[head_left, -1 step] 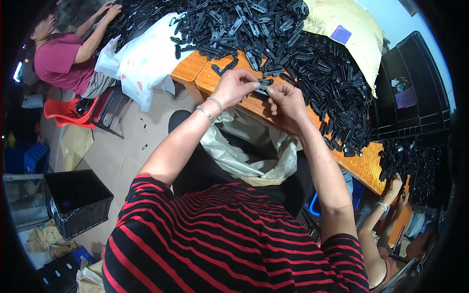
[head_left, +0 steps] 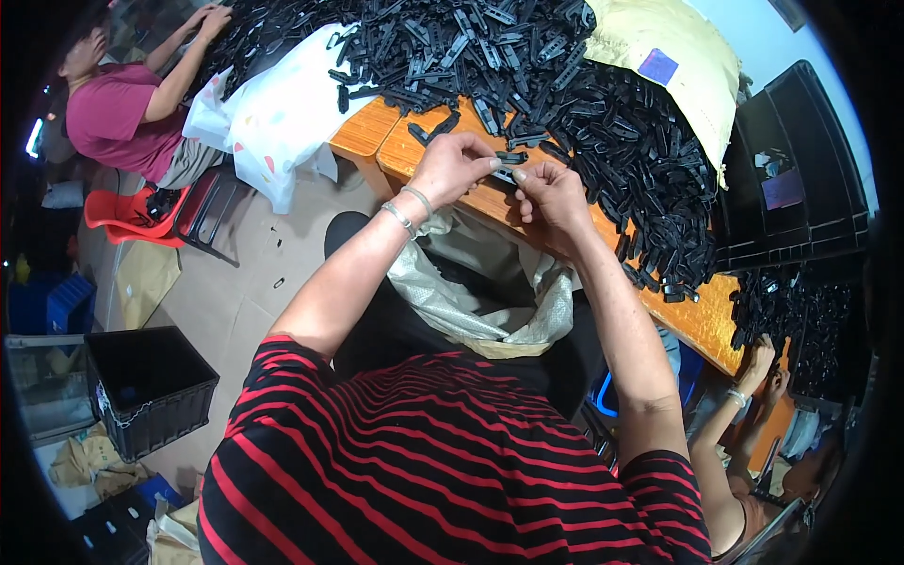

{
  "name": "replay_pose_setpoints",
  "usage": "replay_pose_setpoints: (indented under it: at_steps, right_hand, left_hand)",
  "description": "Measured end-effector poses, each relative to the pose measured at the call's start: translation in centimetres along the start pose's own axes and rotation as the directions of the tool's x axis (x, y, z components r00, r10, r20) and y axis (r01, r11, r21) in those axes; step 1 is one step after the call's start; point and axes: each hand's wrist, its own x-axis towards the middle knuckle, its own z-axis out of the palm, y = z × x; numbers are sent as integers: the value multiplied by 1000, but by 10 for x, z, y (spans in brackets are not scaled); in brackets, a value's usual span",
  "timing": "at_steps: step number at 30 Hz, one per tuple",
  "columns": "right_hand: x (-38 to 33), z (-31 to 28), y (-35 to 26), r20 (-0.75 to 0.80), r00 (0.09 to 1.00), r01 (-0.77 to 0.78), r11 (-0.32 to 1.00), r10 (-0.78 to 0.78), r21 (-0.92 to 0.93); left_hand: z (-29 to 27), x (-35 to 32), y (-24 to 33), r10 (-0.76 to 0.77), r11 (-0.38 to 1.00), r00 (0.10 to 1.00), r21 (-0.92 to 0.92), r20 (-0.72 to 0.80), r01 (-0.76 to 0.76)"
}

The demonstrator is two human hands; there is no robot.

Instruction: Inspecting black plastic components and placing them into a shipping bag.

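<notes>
Over the near edge of the wooden table, my two hands meet fingertip to fingertip. My left hand pinches one end of a small black plastic piece between thumb and forefinger. Its other end is pinched by my right hand; the fingers cover most of the piece. Just beyond the fingertips lie a few loose black plastic parts. A large heap of similar black parts spreads behind them and down the right side. Below my hands, an open white woven sack sits between my legs.
A white plastic bag drapes over the table's left edge, and a yellowish sack lies at the back right. One co-worker sits at the left, another's hands work at the lower right. A black crate stands on the floor.
</notes>
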Motion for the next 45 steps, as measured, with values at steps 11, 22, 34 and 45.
replay_pose_setpoints:
  at_steps: [11, 22, 34, 45]
  right_hand:
    - [0, 6, -2, -102, 992, -83, 989, 70, -121]
    - [20, -7, 6, -102, 991, 20, 868, -81, -496]
    - [11, -35, -14, 82, 781, 286, 237, -620, -928]
    - [16, -17, -2, 350, 721, 430, -10, -598, -903]
  left_hand:
    - [4, 14, -13, 131, 934, 984, 347, -120, -82]
    - [3, 16, -5, 245, 807, 965, 571, -89, -152]
    - [15, 6, -3, 563, 592, 824, 727, -65, -347]
    - [1, 2, -17, 335, 881, 933, 396, -131, -260]
